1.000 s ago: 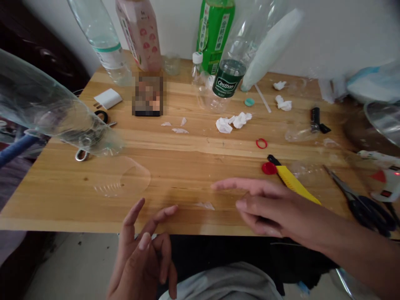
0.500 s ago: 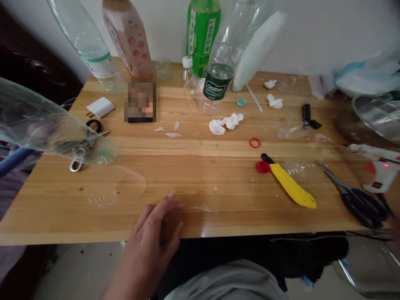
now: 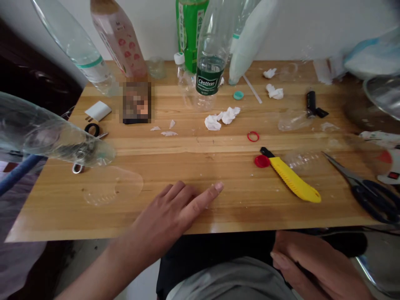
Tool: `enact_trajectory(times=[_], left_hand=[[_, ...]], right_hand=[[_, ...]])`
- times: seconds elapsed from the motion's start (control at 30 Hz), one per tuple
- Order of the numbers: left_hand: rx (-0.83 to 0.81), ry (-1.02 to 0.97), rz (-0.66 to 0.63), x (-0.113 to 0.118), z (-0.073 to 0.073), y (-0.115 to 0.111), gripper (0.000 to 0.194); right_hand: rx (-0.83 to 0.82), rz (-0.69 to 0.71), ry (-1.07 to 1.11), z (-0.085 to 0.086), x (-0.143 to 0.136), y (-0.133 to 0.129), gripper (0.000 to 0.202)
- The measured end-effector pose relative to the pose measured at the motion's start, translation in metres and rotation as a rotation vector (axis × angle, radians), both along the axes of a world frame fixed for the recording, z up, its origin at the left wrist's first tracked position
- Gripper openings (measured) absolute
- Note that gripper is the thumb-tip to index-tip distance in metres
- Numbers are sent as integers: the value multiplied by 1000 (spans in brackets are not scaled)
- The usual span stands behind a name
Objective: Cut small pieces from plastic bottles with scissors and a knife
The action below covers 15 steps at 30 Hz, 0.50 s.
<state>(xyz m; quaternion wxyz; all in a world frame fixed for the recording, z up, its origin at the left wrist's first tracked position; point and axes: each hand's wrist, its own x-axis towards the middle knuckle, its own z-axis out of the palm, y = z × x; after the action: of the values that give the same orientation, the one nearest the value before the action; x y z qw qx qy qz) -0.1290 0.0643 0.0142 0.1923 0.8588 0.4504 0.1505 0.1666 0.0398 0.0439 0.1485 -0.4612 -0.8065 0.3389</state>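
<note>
My left hand (image 3: pixel 178 208) lies palm down on the wooden table (image 3: pixel 175 166) near its front edge. One digit stretches to the right and the other fingers are slightly bent; I see nothing held. Below the front edge, over my lap, my right hand (image 3: pixel 312 260) is curled with its thumb against the fingers; its inside is hidden. A curved piece of clear plastic (image 3: pixel 131 183) lies left of my left hand. To its right are a yellow-handled cutter (image 3: pixel 292 179), a red cap (image 3: pixel 261 161) and a red ring (image 3: pixel 253 136).
Scissors (image 3: pixel 364 181) and a glue gun (image 3: pixel 389 164) lie at the right, beside a metal pot (image 3: pixel 359 112). Several bottles stand along the wall, including a Cestbon bottle (image 3: pixel 208 79). A clear bottle (image 3: pixel 56 135) juts in at left. Crumpled tissue (image 3: pixel 229 116) lies mid-table.
My left hand has moved to the right along the table's front edge. My right hand has come from the right edge of view to below the table edge.
</note>
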Motion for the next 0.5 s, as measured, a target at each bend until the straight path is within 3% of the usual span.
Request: enact_trajectory(times=[0.2, 0.5], left_hand=[[81, 162, -134, 0, 0, 10, 92], [171, 104, -64, 4, -3, 13, 82]], right_hand=[[61, 83, 52, -7, 5, 5, 29], [44, 48, 92, -15, 14, 6, 33]])
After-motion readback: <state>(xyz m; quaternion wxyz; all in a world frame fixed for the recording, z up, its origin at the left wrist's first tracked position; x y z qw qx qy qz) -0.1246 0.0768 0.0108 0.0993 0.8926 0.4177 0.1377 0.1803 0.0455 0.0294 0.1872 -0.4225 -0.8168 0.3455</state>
